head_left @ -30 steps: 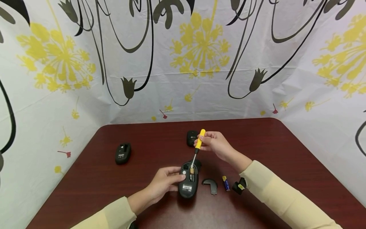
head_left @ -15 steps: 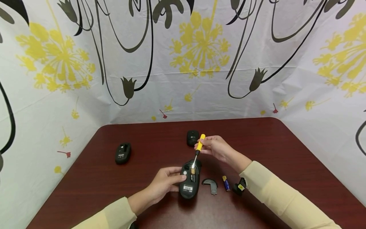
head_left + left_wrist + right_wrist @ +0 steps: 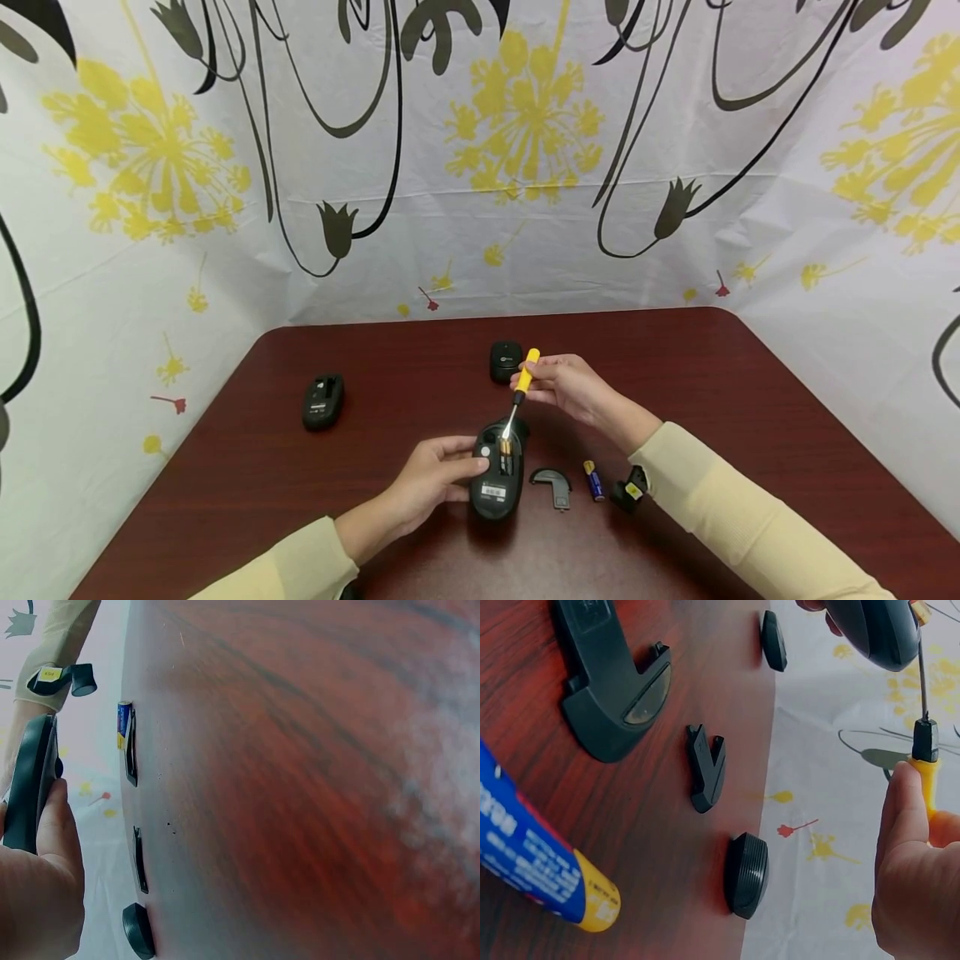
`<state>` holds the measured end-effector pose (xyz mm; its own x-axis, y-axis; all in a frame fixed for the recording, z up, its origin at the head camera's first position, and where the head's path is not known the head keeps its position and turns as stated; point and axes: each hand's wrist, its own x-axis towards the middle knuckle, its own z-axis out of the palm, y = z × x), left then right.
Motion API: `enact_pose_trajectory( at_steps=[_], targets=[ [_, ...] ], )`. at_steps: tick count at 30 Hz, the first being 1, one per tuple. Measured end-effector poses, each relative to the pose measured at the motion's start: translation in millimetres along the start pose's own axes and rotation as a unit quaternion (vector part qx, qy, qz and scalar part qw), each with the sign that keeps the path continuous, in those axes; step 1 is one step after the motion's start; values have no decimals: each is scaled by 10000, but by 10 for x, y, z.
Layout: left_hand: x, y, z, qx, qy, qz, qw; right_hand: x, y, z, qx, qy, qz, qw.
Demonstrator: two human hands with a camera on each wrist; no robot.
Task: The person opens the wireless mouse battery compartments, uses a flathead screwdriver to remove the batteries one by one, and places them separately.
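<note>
Head view: the table has bare wood to the left and right of the work, its near edge below the sleeves. The left hand curls around the upturned mouse at the table's middle. The right hand pinches the yellow screwdriver, tip down in the battery bay. A cover and a loose battery lie just right of the mouse.

Left wrist view: the thumb presses the mouse edge.

Right wrist view: fingers wrap the screwdriver handle, shaft reaching up to the mouse; the battery lies near.
</note>
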<state>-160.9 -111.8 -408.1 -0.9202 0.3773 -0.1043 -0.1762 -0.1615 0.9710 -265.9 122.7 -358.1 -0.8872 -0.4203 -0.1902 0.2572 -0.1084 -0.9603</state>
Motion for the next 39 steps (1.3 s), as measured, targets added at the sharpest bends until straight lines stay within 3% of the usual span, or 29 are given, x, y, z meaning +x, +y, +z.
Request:
enact_pose_trajectory(
  at_steps=[12, 19, 30, 39],
  targets=[
    [3, 12, -17, -40, 24, -1, 10000, -33, -165, -22, 181, 64, -236, 9995],
    [3, 20, -30, -49, 33, -14, 10000, -81, -344, -132, -5, 191, -523, 9984],
    [-1, 24, -47, -108, 65, -56, 9999, -117, -532, -474, -58, 637, -660, 9958],
    [-3, 28, -44, -165, 90, -36, 9998, -56, -480, -827, -121, 1181, -521, 9916]
  ],
)
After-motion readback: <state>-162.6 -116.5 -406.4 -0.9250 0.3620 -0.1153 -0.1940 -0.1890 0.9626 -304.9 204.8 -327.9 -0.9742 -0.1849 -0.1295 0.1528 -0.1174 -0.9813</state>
